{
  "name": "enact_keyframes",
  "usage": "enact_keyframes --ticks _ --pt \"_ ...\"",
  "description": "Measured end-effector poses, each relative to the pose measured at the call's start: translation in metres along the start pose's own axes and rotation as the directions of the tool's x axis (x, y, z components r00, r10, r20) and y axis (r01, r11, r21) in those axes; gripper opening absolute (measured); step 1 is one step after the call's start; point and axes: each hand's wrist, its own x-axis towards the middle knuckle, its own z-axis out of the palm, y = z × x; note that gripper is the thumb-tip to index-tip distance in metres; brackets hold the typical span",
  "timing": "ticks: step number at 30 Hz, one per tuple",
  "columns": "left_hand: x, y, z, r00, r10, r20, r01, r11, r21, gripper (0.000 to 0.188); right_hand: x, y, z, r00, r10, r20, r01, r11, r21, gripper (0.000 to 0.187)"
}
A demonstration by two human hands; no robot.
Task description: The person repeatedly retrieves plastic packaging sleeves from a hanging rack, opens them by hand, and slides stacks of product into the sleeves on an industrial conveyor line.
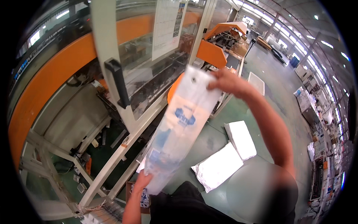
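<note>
A long stack of translucent plastic bags (175,127) with blue printing stretches slantwise in front of me. Its upper end has a small round hole. My right hand (225,83) grips the upper right corner, fingers closed over the edge and slightly blurred. At the lower left end, my left hand (143,182) is closed on the edge of the same stack; part of its fingers is hidden behind the plastic. Two white wrapped packs (220,166) lie on the green floor beyond the bags, one touching the other.
A machine with an orange beam (48,78) and a glazed door with a black handle (117,82) stands close on my left. Below my left hand sits a cardboard box (145,210). Shelves and benches (311,108) line the right side.
</note>
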Motion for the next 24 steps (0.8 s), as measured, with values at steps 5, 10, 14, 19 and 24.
enact_keyframes --ticks 5,10,14,19,24 --pt "0.013 -0.003 -0.069 0.971 -0.205 -0.123 0.237 0.885 0.400 0.036 0.059 0.166 0.107 0.880 0.387 0.277 -0.428 0.898 0.106 0.031" --pt "0.032 0.043 -0.088 0.897 -0.409 -0.169 0.426 0.693 0.581 0.037 0.129 0.261 0.203 0.763 0.419 0.493 -0.505 0.861 0.050 0.040" --pt "0.053 0.064 -0.098 0.833 -0.523 -0.178 0.520 0.634 0.573 0.039 0.184 0.278 0.227 0.733 0.400 0.550 -0.424 0.901 -0.090 0.040" --pt "0.090 0.072 -0.101 0.812 -0.560 -0.166 0.524 0.573 0.630 0.039 0.228 0.313 0.244 0.669 0.386 0.635 -0.371 0.914 -0.165 0.044" --pt "0.105 0.057 -0.109 0.824 -0.549 -0.136 0.436 0.462 0.772 0.039 0.248 0.335 0.270 0.632 0.338 0.697 -0.190 0.940 -0.283 0.040"
